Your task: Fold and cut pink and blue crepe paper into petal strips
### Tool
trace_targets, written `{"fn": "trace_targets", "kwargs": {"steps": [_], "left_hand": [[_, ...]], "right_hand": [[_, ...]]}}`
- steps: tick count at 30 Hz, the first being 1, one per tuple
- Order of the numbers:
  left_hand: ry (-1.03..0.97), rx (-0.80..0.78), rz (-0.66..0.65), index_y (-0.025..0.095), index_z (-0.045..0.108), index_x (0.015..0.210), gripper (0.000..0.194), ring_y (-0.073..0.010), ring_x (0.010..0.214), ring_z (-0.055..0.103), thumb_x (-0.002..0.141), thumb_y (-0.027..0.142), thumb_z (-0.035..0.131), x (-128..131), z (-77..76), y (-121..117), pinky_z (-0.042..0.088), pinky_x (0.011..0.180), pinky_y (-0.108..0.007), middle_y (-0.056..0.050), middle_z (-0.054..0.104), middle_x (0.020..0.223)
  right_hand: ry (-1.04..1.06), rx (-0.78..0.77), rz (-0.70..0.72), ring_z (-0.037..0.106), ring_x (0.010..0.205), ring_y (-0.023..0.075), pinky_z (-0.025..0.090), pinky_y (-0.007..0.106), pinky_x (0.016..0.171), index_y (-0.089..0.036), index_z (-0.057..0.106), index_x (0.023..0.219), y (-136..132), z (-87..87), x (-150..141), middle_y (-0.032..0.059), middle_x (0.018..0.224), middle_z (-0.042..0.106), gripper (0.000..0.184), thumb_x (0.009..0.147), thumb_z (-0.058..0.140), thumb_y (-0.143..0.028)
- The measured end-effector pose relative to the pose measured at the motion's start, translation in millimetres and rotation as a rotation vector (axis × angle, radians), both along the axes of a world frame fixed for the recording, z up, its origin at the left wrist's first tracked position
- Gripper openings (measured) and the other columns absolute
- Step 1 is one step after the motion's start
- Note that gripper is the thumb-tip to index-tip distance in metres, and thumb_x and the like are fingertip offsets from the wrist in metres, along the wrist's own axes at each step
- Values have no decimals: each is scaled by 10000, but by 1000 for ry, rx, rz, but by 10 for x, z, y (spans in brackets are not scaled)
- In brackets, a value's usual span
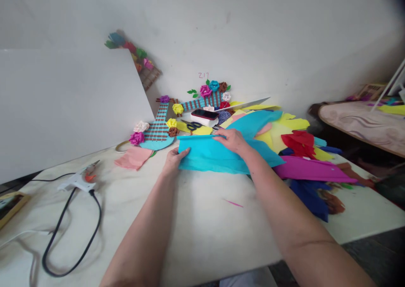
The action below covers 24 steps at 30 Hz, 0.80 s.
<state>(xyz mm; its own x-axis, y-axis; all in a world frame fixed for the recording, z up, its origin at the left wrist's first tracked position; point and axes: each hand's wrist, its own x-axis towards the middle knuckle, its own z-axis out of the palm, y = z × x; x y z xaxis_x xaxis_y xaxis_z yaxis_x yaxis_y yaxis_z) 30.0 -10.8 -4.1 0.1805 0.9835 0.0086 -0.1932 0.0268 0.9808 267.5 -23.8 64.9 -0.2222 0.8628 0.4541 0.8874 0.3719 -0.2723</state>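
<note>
A wide strip of turquoise crepe paper [209, 154] is held up between my hands over the middle of the table. My left hand [175, 157] pinches its left edge, thumb in front. At the top edge, which looks folded over, my right hand [230, 140] grips the sheet with its fingers closed. The paper's right end runs under my right forearm toward the pile of coloured paper. Just behind the sheet lie dark-handled scissors [193, 126] on yellow paper. A phone [204, 114] rests on a white box close by.
A white glue gun [80, 181] with a looped black cable lies at left. Guitar-shaped crafts [160, 131] with paper flowers lean at the back. Coloured crepe sheets, including magenta paper [316, 169], are heaped at right. A pink scrap [134, 158] lies left of my hands.
</note>
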Motion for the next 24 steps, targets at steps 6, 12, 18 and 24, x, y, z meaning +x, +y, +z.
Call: {"fn": "trace_targets", "kwargs": {"steps": [6, 12, 18, 24], "left_hand": [[-4, -11, -55, 117, 641, 966, 504, -247, 754, 658, 568, 401, 766, -121, 61, -6, 526, 740, -398, -94, 698, 872], [-35, 17, -45, 137, 625, 1031, 501, -251, 773, 660, 618, 395, 738, -154, 31, 5, 531, 730, -393, -100, 695, 916], [-12, -14, -124, 129, 635, 1012, 506, -253, 780, 661, 593, 385, 757, -217, 30, -1, 532, 743, -400, -105, 695, 925], [28, -5, -27, 142, 641, 979, 460, -232, 713, 662, 597, 370, 756, -448, 40, 58, 539, 698, -382, -76, 704, 851]], "right_hand": [[-48, -106, -18, 601, 968, 223, 440, 306, 796, -260, 626, 1071, 3, 12, 83, 25, 1030, 676, 348, 778, 569, -439], [-209, -388, -48, 585, 961, 247, 438, 279, 715, -207, 627, 1035, 27, 49, 299, 70, 1094, 638, 401, 706, 623, -436], [-251, -311, -66, 579, 740, 181, 338, 237, 544, -209, 628, 813, -48, 179, 302, 19, 820, 649, 210, 737, 562, -394], [-261, -246, -79, 595, 798, 198, 369, 254, 601, -244, 636, 934, -95, 259, 198, 25, 876, 664, 241, 735, 563, -360]]}}
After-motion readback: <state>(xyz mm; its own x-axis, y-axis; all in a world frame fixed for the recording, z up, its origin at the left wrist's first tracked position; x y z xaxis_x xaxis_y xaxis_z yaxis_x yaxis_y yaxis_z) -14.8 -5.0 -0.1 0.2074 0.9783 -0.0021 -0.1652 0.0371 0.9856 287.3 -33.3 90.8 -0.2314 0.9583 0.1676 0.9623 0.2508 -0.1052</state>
